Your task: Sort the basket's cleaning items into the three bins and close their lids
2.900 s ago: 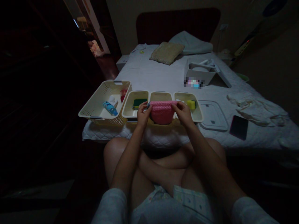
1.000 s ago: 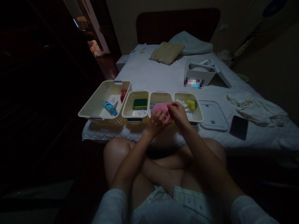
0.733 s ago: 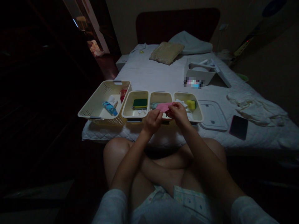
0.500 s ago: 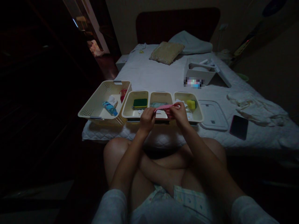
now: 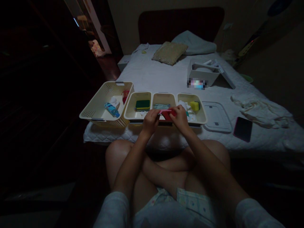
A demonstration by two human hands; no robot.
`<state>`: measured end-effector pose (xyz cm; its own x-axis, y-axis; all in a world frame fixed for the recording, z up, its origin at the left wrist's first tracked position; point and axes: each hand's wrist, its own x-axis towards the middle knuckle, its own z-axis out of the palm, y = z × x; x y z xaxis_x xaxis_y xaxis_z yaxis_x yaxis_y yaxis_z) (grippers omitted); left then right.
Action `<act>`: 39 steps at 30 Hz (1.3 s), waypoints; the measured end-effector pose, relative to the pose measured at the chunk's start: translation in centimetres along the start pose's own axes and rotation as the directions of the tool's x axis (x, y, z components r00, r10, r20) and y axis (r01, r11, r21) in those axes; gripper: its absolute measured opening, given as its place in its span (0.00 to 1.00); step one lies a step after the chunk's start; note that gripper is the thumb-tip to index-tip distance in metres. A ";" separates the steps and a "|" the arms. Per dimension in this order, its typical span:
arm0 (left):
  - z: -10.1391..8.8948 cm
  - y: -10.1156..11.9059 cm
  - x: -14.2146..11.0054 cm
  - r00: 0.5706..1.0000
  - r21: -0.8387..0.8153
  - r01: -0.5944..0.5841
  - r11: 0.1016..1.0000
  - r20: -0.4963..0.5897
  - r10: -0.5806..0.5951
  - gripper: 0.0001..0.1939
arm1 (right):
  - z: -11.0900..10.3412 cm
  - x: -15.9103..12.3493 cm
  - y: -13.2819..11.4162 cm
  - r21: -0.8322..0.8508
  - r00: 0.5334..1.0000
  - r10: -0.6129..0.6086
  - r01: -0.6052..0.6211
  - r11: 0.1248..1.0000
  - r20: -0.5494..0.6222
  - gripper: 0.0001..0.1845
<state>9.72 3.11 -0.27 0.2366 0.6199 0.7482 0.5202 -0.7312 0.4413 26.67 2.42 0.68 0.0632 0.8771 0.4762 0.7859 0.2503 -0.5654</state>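
Observation:
Both hands are closed on a small pink-and-red cloth (image 5: 168,114), held over the front rim of the middle bin (image 5: 163,95). My left hand (image 5: 151,121) pinches its left end, and my right hand (image 5: 179,117) grips the right end. Under and behind the cloth, a folded pale green cloth (image 5: 162,106) lies in the middle bin. The left bin (image 5: 128,107) contains a green-and-yellow sponge (image 5: 142,104) and some white pieces. A yellow sponge (image 5: 194,105) and white crumpled items sit in the right bin (image 5: 203,115). My fingers partly hide the cloth.
At the left stands a perforated cream basket (image 5: 95,107) with a blue bottle (image 5: 111,110) and a red item (image 5: 125,96). Right of the bins lie a grey lid (image 5: 217,117), a dark phone or tablet (image 5: 243,129) and a crumpled cloth (image 5: 263,112). A white box (image 5: 201,76) stands farther back.
The cloth has been turned or folded between my hands, so a deeper red part now shows beneath the pink edge. My right hand has moved slightly left and down.

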 end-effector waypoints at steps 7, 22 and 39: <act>-1.0 -0.2 0.9 0.964 -0.161 0.164 0.973 -0.183 -0.193 0.07 | -0.4 0.9 2.8 -0.030 0.997 0.002 -0.005 1.000 -0.077 0.09; -2.2 -1.5 2.2 0.665 -0.564 0.421 0.710 -0.340 -0.664 0.09 | -2.3 2.5 4.5 0.411 0.956 0.204 -0.103 0.906 -0.209 0.09; -0.7 -0.9 2.4 0.625 -0.587 0.495 0.641 -0.272 -0.731 0.09 | -3.6 2.2 1.7 0.548 0.785 0.470 -0.205 0.811 -0.403 0.16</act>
<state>9.26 5.09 1.48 -0.4555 0.8451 0.2797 -0.0310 -0.3291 0.9438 30.37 3.29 3.14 0.6672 0.6408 0.3797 0.2879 0.2482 -0.9249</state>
